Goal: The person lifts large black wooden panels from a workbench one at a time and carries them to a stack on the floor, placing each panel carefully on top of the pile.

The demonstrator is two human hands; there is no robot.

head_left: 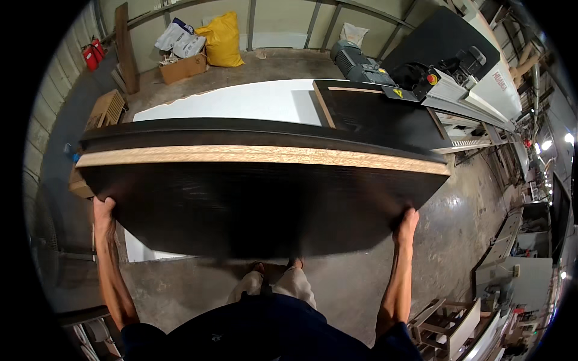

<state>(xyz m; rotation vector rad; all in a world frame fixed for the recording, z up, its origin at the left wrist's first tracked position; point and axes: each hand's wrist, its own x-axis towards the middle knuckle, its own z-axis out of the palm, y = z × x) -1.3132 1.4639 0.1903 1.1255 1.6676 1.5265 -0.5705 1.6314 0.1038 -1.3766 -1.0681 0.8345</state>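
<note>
A wide dark panel [259, 204] with a faint wood grain is held tilted in front of me, its pale raw edge [259, 154] turned upward. My left hand [105, 212] is closed round the panel's left end. At the opposite end, my right hand [407, 224] grips the side, thumb on the near face. The other fingers of both hands are hidden behind the panel. Just beyond the pale edge shows a strip of another dark board [241, 128]; I cannot tell whether it touches the held one. A white sheet [241, 99] lies behind and partly beneath them.
At the far right stands a machine [415, 81] with a motor, a red button and a dark panel [376, 117] before it. A yellow sack [223, 39] and a cardboard box [183, 67] rest by the back wall. A wooden frame [451, 325] stands at lower right.
</note>
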